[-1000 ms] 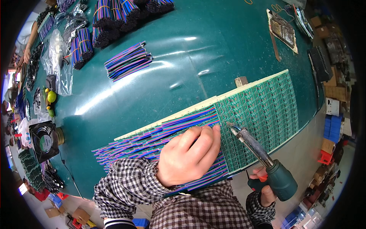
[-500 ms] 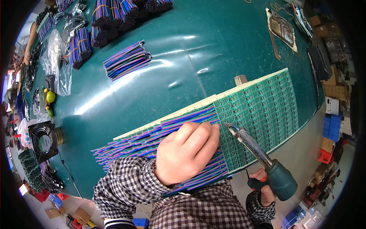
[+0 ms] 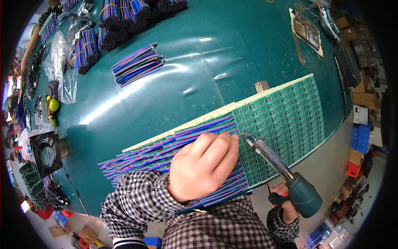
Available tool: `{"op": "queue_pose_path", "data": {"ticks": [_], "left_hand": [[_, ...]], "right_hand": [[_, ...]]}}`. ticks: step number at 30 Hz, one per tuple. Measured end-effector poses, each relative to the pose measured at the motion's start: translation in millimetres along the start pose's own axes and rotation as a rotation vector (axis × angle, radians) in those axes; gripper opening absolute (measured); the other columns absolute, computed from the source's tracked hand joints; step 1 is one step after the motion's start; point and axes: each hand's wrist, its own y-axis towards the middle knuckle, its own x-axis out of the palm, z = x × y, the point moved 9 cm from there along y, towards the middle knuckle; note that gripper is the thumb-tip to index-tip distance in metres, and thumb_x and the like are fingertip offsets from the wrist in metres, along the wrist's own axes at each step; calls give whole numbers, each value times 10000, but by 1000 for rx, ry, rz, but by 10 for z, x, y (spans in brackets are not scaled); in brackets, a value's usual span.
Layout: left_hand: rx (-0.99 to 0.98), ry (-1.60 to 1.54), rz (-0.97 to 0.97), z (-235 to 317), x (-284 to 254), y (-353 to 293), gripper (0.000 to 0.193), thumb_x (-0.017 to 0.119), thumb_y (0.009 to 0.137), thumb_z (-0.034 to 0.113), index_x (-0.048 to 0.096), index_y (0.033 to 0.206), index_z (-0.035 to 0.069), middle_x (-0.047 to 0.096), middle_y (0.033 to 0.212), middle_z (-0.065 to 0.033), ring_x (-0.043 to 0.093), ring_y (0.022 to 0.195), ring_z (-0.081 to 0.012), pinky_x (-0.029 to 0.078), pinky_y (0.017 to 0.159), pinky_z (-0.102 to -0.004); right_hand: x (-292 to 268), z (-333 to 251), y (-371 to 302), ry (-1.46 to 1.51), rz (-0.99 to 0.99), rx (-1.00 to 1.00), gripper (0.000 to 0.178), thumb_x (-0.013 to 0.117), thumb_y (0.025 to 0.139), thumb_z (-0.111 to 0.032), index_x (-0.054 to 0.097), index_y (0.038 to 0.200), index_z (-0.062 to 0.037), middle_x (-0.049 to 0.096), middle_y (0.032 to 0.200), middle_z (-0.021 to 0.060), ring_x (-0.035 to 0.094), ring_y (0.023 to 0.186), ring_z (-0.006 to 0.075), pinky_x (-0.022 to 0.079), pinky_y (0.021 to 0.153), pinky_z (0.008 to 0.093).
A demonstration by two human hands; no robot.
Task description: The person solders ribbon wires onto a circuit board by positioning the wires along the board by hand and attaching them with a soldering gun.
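Green tabletop (image 3: pixel 248 45), soldering iron tip (image 3: pixel 248 138) moved closer to left hand (image 3: pixel 202 168)

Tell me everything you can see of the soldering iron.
The iron has a thick, dark green handle, plastic by its look, and a straight, scuffed, discoloured metal barrel narrowing to a slim tip. A black and red part shows beside the handle. The right hand holds it beyond the boards' near edge. The barrel slants forward and left over the green boards, its tip close beside the left hand. Whether the tip touches anything can't be told.
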Motion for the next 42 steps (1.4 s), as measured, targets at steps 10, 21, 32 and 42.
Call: {"op": "queue_pose_path", "data": {"ticks": [10,21,32,42], "left_hand": [[-2,-8,7,5,2,-1,391,694,660,81,747,1025,-46,663,955,-103,637,791,-216,547,656,-302],[2,20,4,31,10,-7,406,694,654,80,746,1036,-48,666,960,-102,645,800,-211,550,660,-299],[63,122,32,73,27,-47,364,709,681,73,741,1028,-32,654,979,-96,649,828,-195,551,653,-274],[96,182,29,102,49,-73,306,713,725,80,739,1014,-16,639,994,-84,644,861,-183,542,661,-249]], "right_hand": [[-54,97,-46,-35,10,-16,569,832,786,-577,815,983,-44,741,896,50,645,802,205,503,785,362],[-71,187,-88,150,-66,37,636,888,785,-472,706,1130,30,770,1018,132,736,890,226,559,863,365],[-75,212,-87,144,15,73,692,936,730,-456,679,1119,56,766,867,112,728,839,180,547,836,332],[-39,98,-52,36,1,36,530,883,750,-518,805,968,-41,759,895,53,675,830,205,515,804,363]]}}
